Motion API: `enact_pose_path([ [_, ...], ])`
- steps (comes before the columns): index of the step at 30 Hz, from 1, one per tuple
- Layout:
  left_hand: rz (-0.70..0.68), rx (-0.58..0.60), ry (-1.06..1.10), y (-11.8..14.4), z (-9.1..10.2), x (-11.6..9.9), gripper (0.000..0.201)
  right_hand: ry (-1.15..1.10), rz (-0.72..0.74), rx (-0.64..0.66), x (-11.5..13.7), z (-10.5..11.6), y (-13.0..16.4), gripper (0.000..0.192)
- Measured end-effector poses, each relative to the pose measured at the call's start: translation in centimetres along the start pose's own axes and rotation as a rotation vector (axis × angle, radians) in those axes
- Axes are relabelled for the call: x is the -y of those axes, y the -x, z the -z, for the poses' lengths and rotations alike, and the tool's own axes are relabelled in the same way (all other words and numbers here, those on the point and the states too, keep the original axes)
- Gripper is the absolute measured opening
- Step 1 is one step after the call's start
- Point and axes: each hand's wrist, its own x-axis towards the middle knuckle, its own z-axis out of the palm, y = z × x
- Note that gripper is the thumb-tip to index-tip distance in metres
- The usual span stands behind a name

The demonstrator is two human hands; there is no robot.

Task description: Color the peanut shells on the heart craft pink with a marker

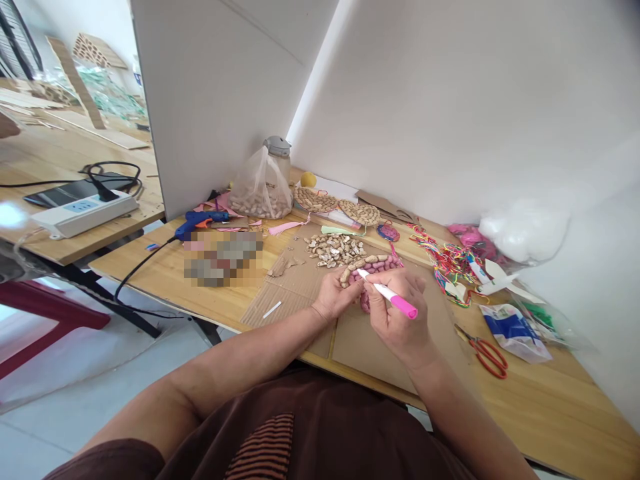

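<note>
My left hand (339, 291) grips the left edge of a peanut-shell craft piece (379, 265), partly coloured pink and partly plain tan. In my right hand (401, 313) is a white marker with a pink end (387, 293), its tip at the shells near my left thumb. My hands hide the lower part of the piece. Beneath lies a sheet of brown cardboard (370, 347). Just behind my left hand is a heap of peanut shells (335, 249).
Left stand a blue glue gun (200, 223) with its cord and a plastic bag of peanuts (263, 193). Finished-looking shell pieces (360, 212) lie at the back. Right are tangled coloured threads (445, 260), orange-handled scissors (490, 357) and a blue-white packet (515, 330). A wall panel (225, 87) borders the table.
</note>
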Motion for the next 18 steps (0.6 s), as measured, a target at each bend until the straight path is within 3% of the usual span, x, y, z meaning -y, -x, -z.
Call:
enact_pose_path([
  [11, -0.009, 0.025, -0.011, 0.1, -0.2, -0.9, 0.053, -0.074, -0.037, -0.014, -0.3, 0.4, -0.3, 0.003],
  [18, -0.002, 0.049, 0.018, 0.2, -0.2, -0.8, 0.050, -0.265, -0.274, 0.007, -0.8, 1.1, -0.9, 0.010],
])
